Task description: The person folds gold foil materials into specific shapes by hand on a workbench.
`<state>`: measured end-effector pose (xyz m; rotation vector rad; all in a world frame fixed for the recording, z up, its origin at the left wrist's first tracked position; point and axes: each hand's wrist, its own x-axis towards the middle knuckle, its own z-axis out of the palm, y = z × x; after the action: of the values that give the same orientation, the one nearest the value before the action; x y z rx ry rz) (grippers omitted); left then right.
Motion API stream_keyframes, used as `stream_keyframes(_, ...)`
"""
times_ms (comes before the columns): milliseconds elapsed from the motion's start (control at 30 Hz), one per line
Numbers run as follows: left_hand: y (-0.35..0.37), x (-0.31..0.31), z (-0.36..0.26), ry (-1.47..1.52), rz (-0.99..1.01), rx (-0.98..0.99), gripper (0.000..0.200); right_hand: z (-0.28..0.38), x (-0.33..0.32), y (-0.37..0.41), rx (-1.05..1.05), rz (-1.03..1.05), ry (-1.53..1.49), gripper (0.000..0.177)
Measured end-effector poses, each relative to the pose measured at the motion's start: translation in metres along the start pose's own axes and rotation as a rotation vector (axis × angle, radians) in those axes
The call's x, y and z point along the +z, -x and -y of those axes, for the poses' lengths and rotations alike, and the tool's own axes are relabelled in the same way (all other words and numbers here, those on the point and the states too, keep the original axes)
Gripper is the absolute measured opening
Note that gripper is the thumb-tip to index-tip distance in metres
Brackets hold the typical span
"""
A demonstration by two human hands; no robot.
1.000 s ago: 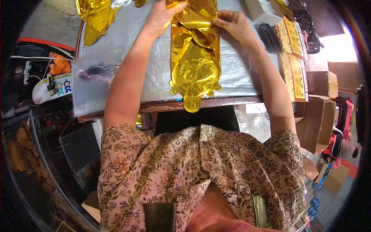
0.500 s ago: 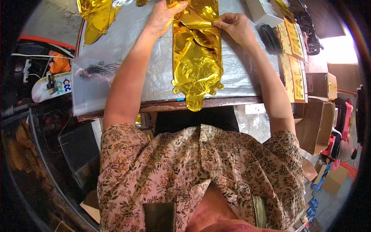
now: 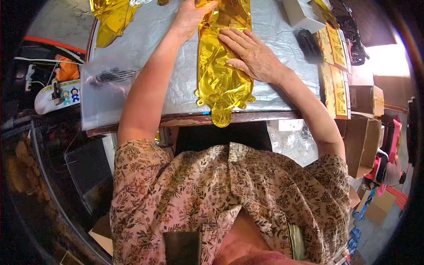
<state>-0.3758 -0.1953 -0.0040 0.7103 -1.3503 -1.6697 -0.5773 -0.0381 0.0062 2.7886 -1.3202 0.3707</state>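
A flattened gold foil balloon (image 3: 221,95) lies lengthwise toward me on the table, its round tab hanging over the front edge. Small eyelet tabs stick out on both sides near its lower end. My right hand (image 3: 254,55) rests palm down on its right half, fingers stretched out and open. At the top of the view my left hand (image 3: 191,18) grips the balloon's left edge, the thumb lying across the foil. The other fingers of that hand are mostly hidden or cut off by the frame.
More gold foil (image 3: 112,24) lies at the table's far left. A clear plastic bag (image 3: 104,97) covers the left front corner. On the right are a white box (image 3: 302,15), a black object (image 3: 309,46) and printed FALL packages (image 3: 334,90). Cardboard boxes (image 3: 362,141) stand beyond the table.
My right hand has let go of the foil's right edge and come down flat on the balloon, nearer to me. The foil's raised fold is flattened. My left hand has barely moved.
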Motion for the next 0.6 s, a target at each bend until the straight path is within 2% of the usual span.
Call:
stream_keyframes(133, 0.010, 0.017, -0.017, -0.062, -0.033, 0.105, 0.021, -0.001, -0.003, -0.001, -0.019, -0.047, -0.021, 0.062)
stream_keyframes(200, 0.007, 0.014, -0.014, -0.019, -0.009, 0.041, 0.022, -0.002, -0.010, -0.002, 0.114, -0.125, -0.551, 0.055)
stream_keyframes(267, 0.007, 0.015, -0.015, -0.030, -0.013, 0.052, 0.023, 0.000, -0.017, -0.005, 0.431, -0.420, -1.011, 0.048)
stream_keyframes(300, 0.009, 0.016, -0.016, -0.041, -0.016, 0.053, 0.024, -0.012, -0.028, -0.010, 0.492, -0.488, -0.622, 0.047)
stream_keyframes(400, 0.001, 0.007, -0.003, 0.000, -0.018, 0.002, 0.027, -0.076, -0.012, -0.013, 0.569, -0.326, -0.571, 0.034)
stream_keyframes(433, 0.003, 0.011, -0.008, 0.000, -0.015, 0.003, 0.027, -0.083, -0.011, -0.014, 0.570, -0.329, -0.569, 0.034)
stream_keyframes(500, 0.008, 0.015, -0.015, -0.104, -0.039, 0.057, 0.029, -0.092, -0.008, -0.018, 0.605, -0.210, -0.816, 0.024)
stream_keyframes(600, 0.007, 0.013, -0.011, -0.007, -0.008, 0.084, 0.030, -0.099, -0.003, -0.021, 0.595, -0.126, -0.913, 0.019)
